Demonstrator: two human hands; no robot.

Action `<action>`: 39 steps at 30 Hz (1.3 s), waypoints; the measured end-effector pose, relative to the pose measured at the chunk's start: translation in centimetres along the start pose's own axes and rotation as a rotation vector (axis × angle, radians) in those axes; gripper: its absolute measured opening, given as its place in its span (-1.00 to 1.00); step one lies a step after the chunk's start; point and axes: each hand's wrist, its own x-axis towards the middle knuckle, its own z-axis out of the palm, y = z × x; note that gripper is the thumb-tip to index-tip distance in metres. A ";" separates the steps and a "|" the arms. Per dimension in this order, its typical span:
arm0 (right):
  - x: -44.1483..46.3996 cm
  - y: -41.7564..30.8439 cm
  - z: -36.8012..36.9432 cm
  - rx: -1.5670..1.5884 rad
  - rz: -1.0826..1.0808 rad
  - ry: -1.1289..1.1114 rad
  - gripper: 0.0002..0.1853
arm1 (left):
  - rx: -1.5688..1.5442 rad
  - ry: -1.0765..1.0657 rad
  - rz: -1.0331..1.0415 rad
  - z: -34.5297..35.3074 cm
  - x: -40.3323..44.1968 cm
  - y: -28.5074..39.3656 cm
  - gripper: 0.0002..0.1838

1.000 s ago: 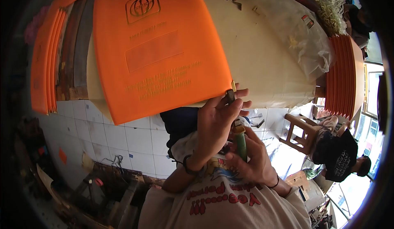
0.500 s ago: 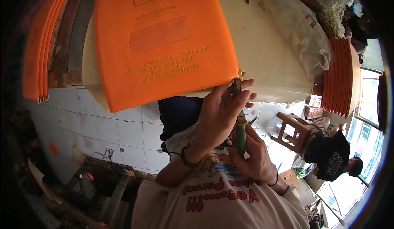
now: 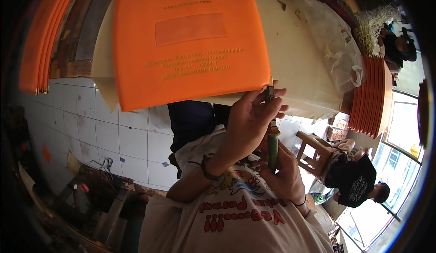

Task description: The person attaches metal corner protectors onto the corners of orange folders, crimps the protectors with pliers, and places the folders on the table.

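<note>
A large orange folder cover (image 3: 190,67) with gold print lies at the table edge, its near right corner carrying a gold metal piece (image 3: 271,81). At that corner is the dark, textured metal end of a green-handled tool (image 3: 272,151), which looks like a file. My right hand (image 3: 288,173) is closed around its green handle. My left hand (image 3: 247,126) is farther up, its thumb and fingers closed about the metal part just below the corner. The fingers partly hide where metal and cover meet.
A cream sheet (image 3: 299,67) covers the table, with a plastic bag (image 3: 334,49) on it. Stacks of orange covers stand at left (image 3: 45,39) and right (image 3: 372,94). A person in black (image 3: 352,180) sits by a stool (image 3: 313,153); another person (image 3: 399,46) is behind.
The whole view has shifted slightly. The cover, the tool and both hands appear a little to the right; my grip looks the same.
</note>
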 end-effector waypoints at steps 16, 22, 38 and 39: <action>0.6 0.6 0.7 0.159 0.185 -0.011 -0.61 | 0.069 0.060 0.011 0.3 0.1 0.2 -0.63; 0.7 1.6 1.0 0.151 0.149 0.023 -0.62 | 0.078 0.074 0.027 0.5 0.2 0.1 -0.64; 0.2 0.2 0.1 0.388 0.074 -0.027 -0.54 | 0.063 0.004 -0.035 0.0 0.1 0.8 -0.50; 0.0 0.7 0.2 0.365 0.079 -0.006 -0.55 | 0.055 0.010 -0.023 0.0 0.1 0.7 -0.49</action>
